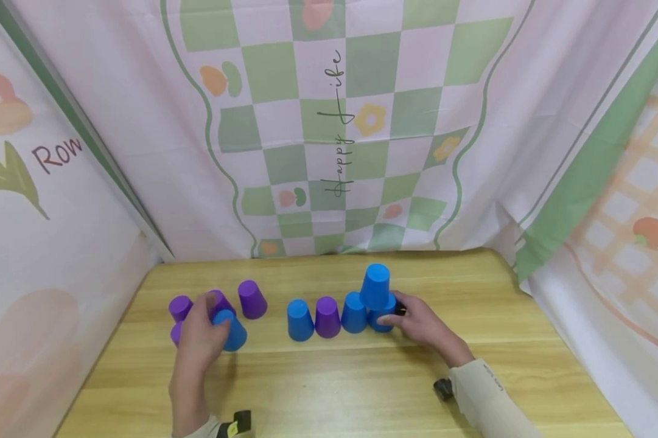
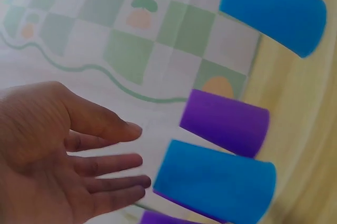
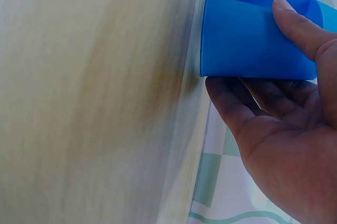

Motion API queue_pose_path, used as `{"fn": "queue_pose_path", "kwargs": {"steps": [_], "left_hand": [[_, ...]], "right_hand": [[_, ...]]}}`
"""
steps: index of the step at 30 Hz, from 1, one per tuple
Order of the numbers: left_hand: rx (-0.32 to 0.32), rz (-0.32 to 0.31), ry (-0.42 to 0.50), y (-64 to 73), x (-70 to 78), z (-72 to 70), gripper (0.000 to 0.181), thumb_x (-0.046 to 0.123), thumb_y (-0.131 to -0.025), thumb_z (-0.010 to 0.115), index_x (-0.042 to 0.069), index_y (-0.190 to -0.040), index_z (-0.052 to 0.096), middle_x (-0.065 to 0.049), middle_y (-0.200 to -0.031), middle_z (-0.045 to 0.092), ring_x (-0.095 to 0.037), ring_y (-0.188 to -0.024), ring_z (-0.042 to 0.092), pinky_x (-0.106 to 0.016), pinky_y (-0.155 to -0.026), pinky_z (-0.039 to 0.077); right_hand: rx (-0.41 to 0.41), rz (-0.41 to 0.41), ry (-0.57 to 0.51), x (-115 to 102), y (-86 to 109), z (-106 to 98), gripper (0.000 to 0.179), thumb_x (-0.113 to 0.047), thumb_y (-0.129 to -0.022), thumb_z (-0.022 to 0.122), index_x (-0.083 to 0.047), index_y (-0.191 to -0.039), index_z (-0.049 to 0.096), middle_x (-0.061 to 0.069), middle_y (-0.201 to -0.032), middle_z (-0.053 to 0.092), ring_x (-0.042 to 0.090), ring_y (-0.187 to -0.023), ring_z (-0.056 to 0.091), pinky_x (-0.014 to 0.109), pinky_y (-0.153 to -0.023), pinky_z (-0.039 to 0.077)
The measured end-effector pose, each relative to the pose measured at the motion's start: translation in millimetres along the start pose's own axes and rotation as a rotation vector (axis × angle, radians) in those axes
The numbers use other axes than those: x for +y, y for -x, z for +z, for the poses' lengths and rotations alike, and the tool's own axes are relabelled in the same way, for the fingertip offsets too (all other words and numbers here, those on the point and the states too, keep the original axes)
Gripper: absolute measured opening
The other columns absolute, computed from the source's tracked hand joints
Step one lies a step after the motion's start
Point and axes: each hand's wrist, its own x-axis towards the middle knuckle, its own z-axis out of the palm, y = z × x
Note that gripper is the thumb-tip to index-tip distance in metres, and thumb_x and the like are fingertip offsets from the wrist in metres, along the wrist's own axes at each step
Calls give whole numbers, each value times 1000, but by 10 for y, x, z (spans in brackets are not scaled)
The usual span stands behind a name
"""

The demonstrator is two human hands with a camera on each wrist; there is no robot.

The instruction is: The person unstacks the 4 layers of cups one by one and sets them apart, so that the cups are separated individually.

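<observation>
In the head view my right hand (image 1: 419, 319) grips a blue cup (image 3: 253, 39) at the right end of a row, thumb on one side and fingers along the other. Another blue cup (image 1: 375, 285) rests upside down on top, overlapping this cup and its neighbour. That row also has a blue cup (image 1: 353, 313), a purple cup (image 1: 327, 317) and a blue cup (image 1: 300, 320). My left hand (image 1: 201, 337) hovers over the left cluster, beside a blue cup (image 2: 216, 182). Its fingers are extended and apart from that cup in the left wrist view.
Purple cups stand in the left cluster, among them one at the back left (image 1: 181, 308) and one set apart to the right (image 1: 252, 300); my left hand partly hides others. The wooden table (image 1: 329, 389) ends at a printed curtain (image 1: 318, 152) behind.
</observation>
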Motion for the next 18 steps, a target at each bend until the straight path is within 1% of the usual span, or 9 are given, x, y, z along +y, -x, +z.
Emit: {"fn": "queue_pose_path", "kwargs": {"steps": [6,12,15,18], "left_hand": [[45,67,45,47,158,-17,61,3,-101,61,3,-157,38,-25,-161,43,-46,-149,40,-61,-123,35],[79,121,120,63,264,31,54,8,-102,64,7,-153,46,-20,-157,50,-43,-145,47,-58,-122,38],[83,148,164,53,286,81,51,11,-102,66,8,-150,49,-21,-153,54,-42,-142,51,-55,-121,42],[67,173,196,31,313,138,49,12,-102,67,8,-149,50,-21,-151,55,-41,-141,52,-53,-121,42]], "right_hand": [[-4,2,-8,-10,0,-8,44,-37,-98,75,-15,-134,64,9,-134,68,33,-126,63,64,-110,49],[-6,7,-8,-7,-2,-10,43,-37,-98,75,-15,-134,64,8,-133,68,32,-124,63,64,-110,49],[-8,11,-9,7,-8,-7,43,-38,-98,75,-16,-134,64,8,-132,69,31,-123,63,63,-110,50],[-9,10,-13,23,-15,-7,45,-39,-98,75,-16,-134,64,7,-132,69,30,-122,63,62,-110,51]]}}
